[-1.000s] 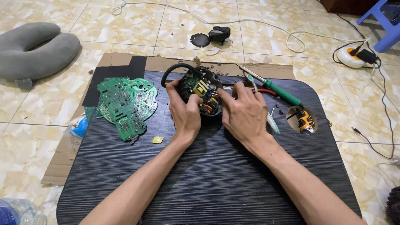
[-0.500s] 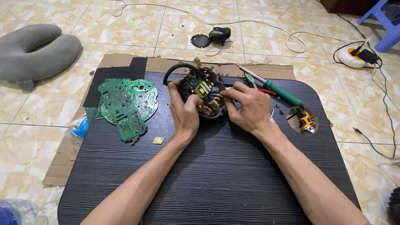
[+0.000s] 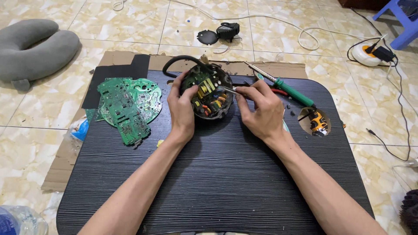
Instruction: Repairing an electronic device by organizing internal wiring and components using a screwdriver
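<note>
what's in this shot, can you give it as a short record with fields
surface: black ridged table over cardboard on a tiled floor
left hand: left hand cups the round black housing with a circuit board inside
right hand: right hand pinches metal tweezers, tips inside the housing
left of work: green circuit boards
right of work: green-handled soldering iron
floor: grey neck pillow

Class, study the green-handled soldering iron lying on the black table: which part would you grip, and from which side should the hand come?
Grip the soldering iron by its green handle, probably from the right, near the right hand. It lies flat and slanted on the table, metal tip pointing up-left, so the handle is the free, insulated end.
</note>
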